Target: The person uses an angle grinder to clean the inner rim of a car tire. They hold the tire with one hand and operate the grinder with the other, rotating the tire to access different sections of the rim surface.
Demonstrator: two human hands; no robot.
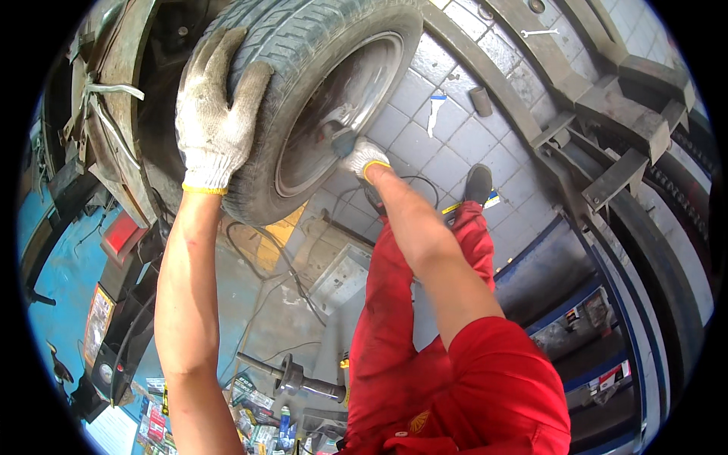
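My left hand point(214, 121), in a white knit glove with a yellow cuff, lies flat on the tread of a large black tyre point(322, 49). Its thumb stands apart from the fingers. The tyre sits on a dusty grey steel rim point(302, 163). In front of the rim, my right hand point(364, 157), gloved the same way, is closed around an impact wrench point(343, 142) whose nose points into the wheel. The glove hides most of its handle. A dark hose point(436, 189) curves below that hand.
Metal frame rails point(516, 98) run along the right, with a spanner point(540, 32) lying on one. A rusty metal cylinder point(480, 101) and a white-and-blue strip point(435, 114) lie on the tiled floor. A shaft-like metal part point(292, 377) and several small packages are at the lower left.
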